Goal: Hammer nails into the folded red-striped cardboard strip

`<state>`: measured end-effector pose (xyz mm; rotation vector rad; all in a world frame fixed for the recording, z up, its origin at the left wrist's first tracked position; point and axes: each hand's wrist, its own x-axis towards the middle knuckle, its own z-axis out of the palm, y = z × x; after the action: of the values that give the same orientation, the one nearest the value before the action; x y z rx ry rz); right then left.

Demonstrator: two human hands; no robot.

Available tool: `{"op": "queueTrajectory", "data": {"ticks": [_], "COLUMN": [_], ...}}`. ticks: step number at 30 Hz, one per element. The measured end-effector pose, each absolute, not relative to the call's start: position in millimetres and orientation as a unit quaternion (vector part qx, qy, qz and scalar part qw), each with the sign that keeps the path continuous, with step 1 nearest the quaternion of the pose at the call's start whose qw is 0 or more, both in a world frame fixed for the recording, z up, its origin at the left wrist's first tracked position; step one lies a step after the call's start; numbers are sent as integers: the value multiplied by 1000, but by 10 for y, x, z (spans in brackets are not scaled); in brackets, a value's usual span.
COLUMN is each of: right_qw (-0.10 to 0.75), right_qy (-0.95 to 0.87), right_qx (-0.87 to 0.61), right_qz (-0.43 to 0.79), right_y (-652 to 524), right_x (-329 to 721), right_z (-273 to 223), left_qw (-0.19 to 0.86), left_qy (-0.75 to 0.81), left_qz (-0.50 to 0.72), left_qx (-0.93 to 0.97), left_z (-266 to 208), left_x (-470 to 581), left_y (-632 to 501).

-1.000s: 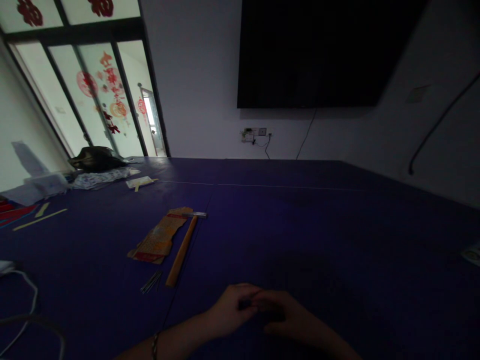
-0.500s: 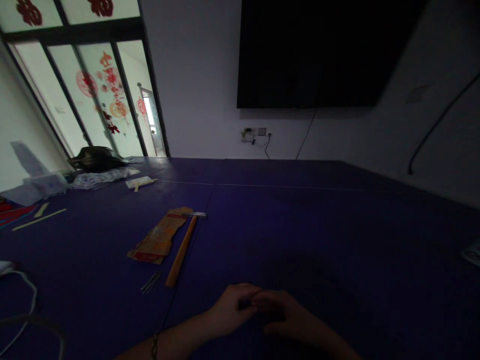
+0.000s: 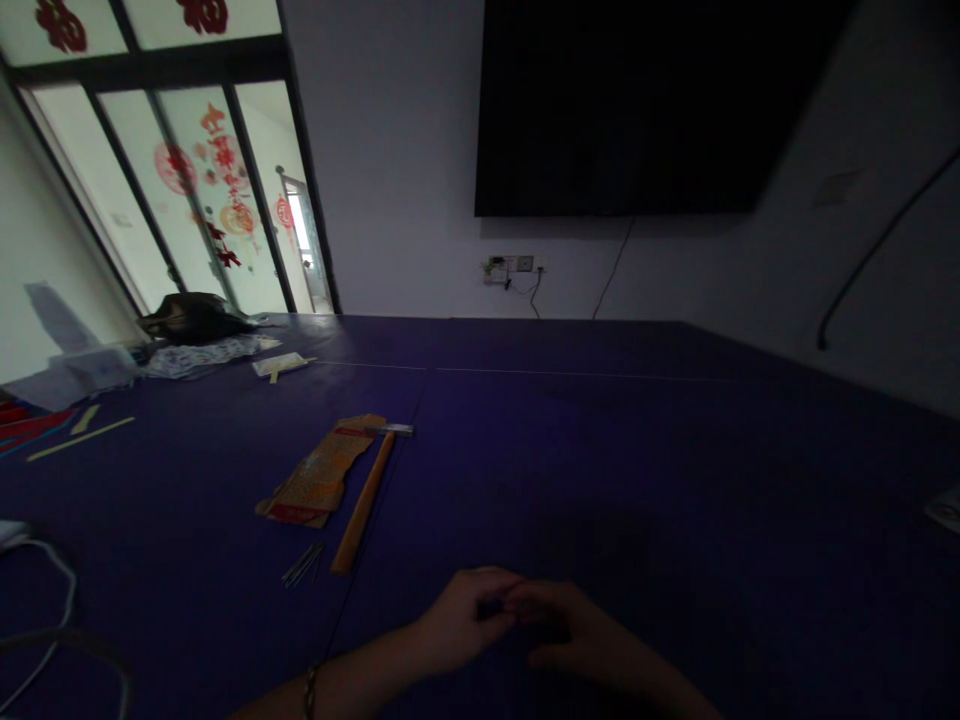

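Note:
My left hand [image 3: 466,622], with a bracelet [image 3: 310,690] at its wrist, rests near the front of the purple surface [image 3: 570,450]. My right hand [image 3: 581,630] meets it at the fingertips. Both have loosely curved fingers, a gap between thumb and fingers, and no object visible in them. Left of the hands lies a hammer [image 3: 365,505] with a wooden handle, its metal head pointing away from me. Beside it is a torn piece of brown cardboard [image 3: 319,475] with red edges. Several thin nails [image 3: 302,565] lie together near the handle's end.
A white cable [image 3: 67,590] loops at the left edge. Farther back are yellowish strips [image 3: 82,440], red items [image 3: 30,428], a small white packet [image 3: 281,364], plastic wrapping [image 3: 202,355] and a black bag [image 3: 193,317]. A large dark screen [image 3: 637,110] hangs on the wall.

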<state>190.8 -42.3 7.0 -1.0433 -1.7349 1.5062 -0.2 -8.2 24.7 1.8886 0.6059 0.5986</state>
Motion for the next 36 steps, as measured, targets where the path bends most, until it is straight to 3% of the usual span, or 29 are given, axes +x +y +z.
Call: {"op": "queueTrajectory", "data": {"ticks": [36], "right_qw": [303], "right_qy": [-659], "right_qx": [-402], "right_qz": [559], "right_y": [-408], "right_x": [1911], "right_z": [47], "left_qw": [514], "left_qy": [250], "left_qz": [252], "left_qx": [781], "left_z": [231], "left_x": [-2], "left_y": [-85]}}
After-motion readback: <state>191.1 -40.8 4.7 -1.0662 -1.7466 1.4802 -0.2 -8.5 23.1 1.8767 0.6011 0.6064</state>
